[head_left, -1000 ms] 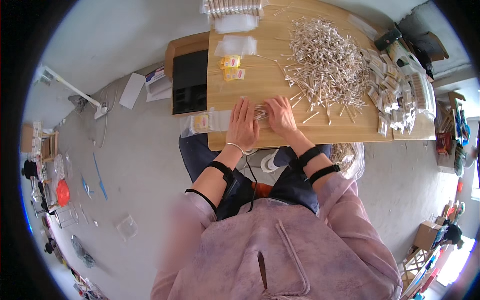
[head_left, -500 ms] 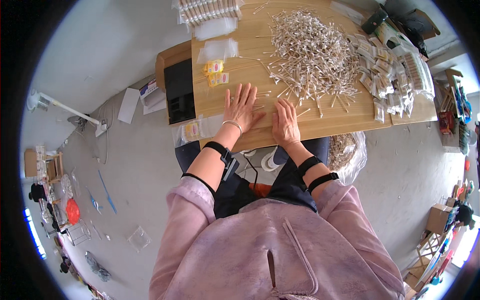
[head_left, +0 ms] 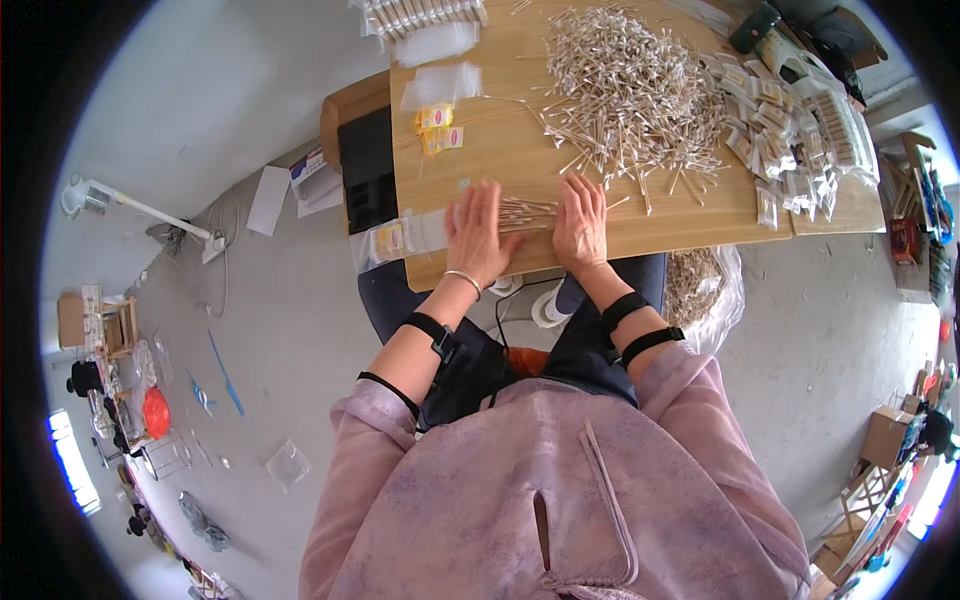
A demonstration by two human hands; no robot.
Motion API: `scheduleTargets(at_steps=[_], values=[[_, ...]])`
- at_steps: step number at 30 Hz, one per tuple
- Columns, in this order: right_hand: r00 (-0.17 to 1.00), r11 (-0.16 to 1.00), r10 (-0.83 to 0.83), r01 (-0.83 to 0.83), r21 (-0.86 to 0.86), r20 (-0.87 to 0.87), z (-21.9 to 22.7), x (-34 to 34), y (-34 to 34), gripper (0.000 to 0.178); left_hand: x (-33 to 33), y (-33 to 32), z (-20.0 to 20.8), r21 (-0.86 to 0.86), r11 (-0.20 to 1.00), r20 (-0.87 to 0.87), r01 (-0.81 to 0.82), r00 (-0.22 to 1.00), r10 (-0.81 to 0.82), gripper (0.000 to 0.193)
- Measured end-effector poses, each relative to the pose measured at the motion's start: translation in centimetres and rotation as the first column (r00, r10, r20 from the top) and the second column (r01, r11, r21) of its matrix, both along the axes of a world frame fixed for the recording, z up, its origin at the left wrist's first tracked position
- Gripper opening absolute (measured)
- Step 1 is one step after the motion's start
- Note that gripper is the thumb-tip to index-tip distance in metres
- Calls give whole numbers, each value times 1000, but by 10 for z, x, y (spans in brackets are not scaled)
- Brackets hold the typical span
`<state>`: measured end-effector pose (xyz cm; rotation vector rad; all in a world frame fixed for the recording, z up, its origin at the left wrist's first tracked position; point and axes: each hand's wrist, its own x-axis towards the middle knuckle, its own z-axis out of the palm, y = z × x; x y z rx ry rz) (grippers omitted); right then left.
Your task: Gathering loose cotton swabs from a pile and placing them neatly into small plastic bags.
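Cotton swabs between hands, ends apparently covered

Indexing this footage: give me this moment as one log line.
left hand: at left end of loose swabs | right hand: at their right end | swab pile: beyond right hand, on table

Open tabletop between yellow cards and swab heap; swabs fill gap between hands.
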<state>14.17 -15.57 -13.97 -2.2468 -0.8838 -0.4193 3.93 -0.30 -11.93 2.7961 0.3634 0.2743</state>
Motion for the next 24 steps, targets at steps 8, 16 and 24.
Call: scheduleTargets(at_steps=[8,16,24], values=[[976,966,-8,63,251,-216,-1,-17,44,40,-10,13,-13,-57,998,57,26,998,-23,85],[832,916,356,-221,335,-426,4,-18,72,36,-13,16,-11,14,997,29,72,997,-72,78],[767,888,388,-163,430,-512,15,-16,79,35,-15,16,-4,-103,992,141,79,988,-64,78]])
